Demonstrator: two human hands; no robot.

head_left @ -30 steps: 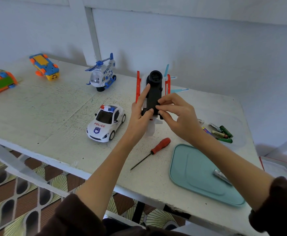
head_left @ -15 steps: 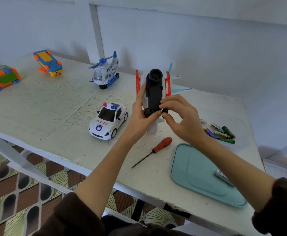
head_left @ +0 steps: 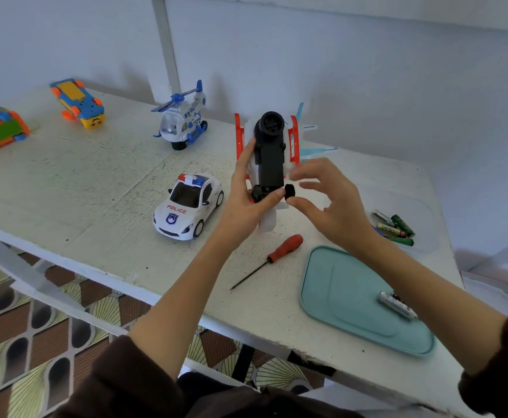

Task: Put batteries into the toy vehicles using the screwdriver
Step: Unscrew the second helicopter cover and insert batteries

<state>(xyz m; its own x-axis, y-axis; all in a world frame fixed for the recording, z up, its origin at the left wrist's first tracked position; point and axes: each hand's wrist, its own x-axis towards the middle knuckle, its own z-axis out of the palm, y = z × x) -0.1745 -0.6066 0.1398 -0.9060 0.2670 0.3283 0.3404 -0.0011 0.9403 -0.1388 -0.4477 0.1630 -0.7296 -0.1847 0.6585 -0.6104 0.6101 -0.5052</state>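
Red-skidded toy helicopter point(head_left: 269, 155) gripped by left hand point(head_left: 246, 203); right hand point(head_left: 331, 203) loosely open, perhaps touching its wheel.

Toy point(head_left: 269, 152): I see it held belly-up, black underside facing me.
Screwdriver point(head_left: 285, 248): red-handled, flat on table.
Batteries point(head_left: 394, 226): loose cluster, right.

It looks like a plain room in a home: a scuffed white-painted tabletop point(head_left: 65, 188) against bare pale walls point(head_left: 367, 70), a patterned tile floor point(head_left: 20, 342) below, and toy vehicles such as a police car point(head_left: 187, 205) laid out.
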